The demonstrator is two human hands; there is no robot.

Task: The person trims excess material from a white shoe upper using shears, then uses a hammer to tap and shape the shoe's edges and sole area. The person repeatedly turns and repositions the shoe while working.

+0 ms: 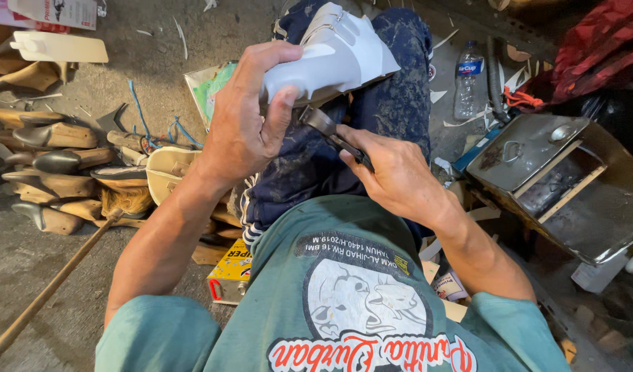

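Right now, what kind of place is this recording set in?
Probably a small shoemaking workshop. The left hand grips a white shoe upper, the right hand works pliers at its edge, and wooden shoe lasts are stacked on the concrete floor.

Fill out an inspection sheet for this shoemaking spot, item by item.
Surface: dusty concrete floor; work rests on the person's lap.
Job's things: white shoe upper on a last; metal pincers at its lower edge.
Clutter: wooden shoe lasts, plastic bottle, broom, scraps.
Grippers: left hand grips the shoe; right hand grips the pincers.
Cables: blue cord on the floor.
Surroundings: metal box, red cloth.
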